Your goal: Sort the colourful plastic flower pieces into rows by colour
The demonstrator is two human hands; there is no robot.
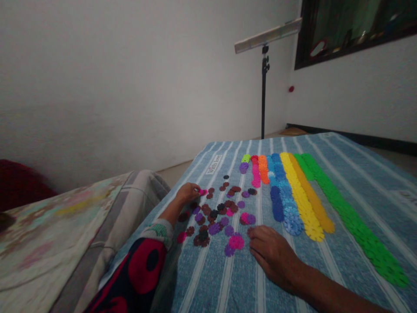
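small pink disc (203,191), pinched, beside loose discs (213,214)

The bed sheet (358,174) is blue with pale stripes running lengthways. At centre right lie sorted rows of plastic discs: a green row (352,221), an amber row (314,202), a yellow row (301,202), a light-blue row (287,204), a dark-blue row (276,204), an orange row (263,169) and a pink row (256,176). The loose discs (215,215) at centre mix maroon, purple, magenta and black. The disc (203,191) at the left hand (187,192) is magenta. The sleeve (140,269) at lower left is red with dark blotches.
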